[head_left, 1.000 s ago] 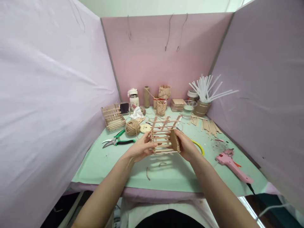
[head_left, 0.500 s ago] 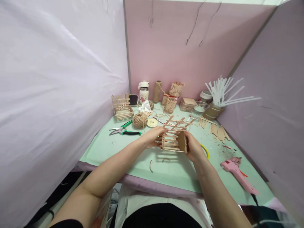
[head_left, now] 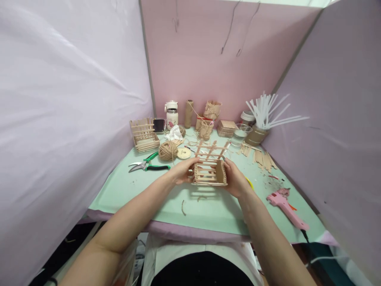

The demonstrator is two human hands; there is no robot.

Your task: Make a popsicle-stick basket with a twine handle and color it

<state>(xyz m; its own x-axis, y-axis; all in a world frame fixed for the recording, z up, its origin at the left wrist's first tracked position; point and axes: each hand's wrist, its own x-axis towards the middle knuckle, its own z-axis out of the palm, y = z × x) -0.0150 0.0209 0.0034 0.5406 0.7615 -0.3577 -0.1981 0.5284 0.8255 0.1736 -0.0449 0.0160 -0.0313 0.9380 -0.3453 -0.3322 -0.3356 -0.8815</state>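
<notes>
While the left hand (head_left: 183,171) grips the brown wooden-stick box (head_left: 208,173) higher than a second ago, the right hand (head_left: 236,177) grips its other end, mid-table. Black-and-green metal cutters (head_left: 150,167) lie at nine o'clock, a pink glue gun (head_left: 287,210) at four. The right hand half-hides a curved yellow thing (head_left: 249,182), maybe a handle.

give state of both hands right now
Left hand: holding the left end of the tan, box-shaped wooden-stick frame.
Right hand: holding its right end.

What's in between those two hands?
A wooden-stick frame, held by the left hand and the right hand; the head view shows it.
</notes>
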